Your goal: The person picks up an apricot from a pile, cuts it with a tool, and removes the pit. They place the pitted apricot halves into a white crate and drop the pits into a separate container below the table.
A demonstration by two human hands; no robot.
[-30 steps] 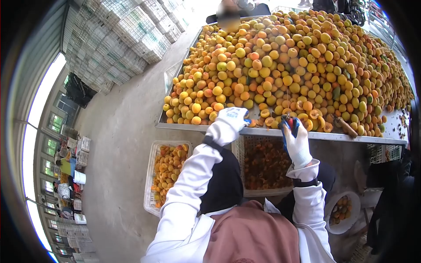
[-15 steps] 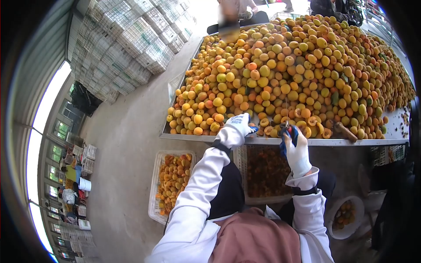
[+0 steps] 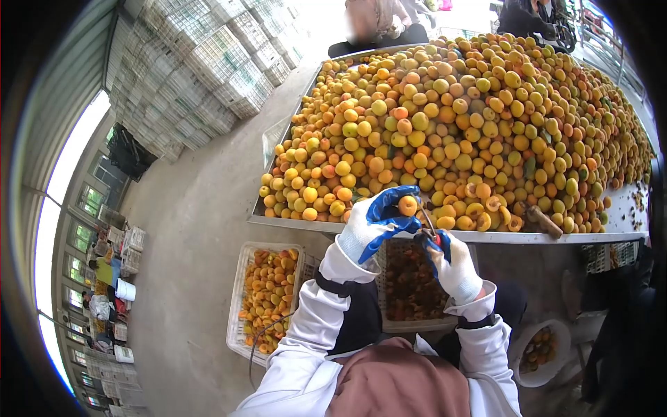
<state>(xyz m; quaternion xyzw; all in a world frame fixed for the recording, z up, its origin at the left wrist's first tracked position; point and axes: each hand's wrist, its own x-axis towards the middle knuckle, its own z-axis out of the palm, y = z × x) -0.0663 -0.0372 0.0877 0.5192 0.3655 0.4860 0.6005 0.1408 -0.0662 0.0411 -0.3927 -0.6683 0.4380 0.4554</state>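
My left hand, in a white glove with a blue coated palm, is closed round a whole apricot just over the table's near edge. My right hand, gloved the same way, grips a slim metal tool with a red part, its handle mostly hidden by the fingers. The tool's shaft points up beside the apricot. Behind both hands a large heap of apricots covers the metal table. Split apricot halves lie near the edge, right of my hands.
A wooden handle lies on the table edge at right. Below stand a crate of halved apricots, a crate of dark brown bits and a white bucket. Stacked crates rise at left. A person sits across the table.
My left hand has come back from the fruit at the table edge and now holds an apricot up. My right hand with the tool has moved left and nearer, beside it.
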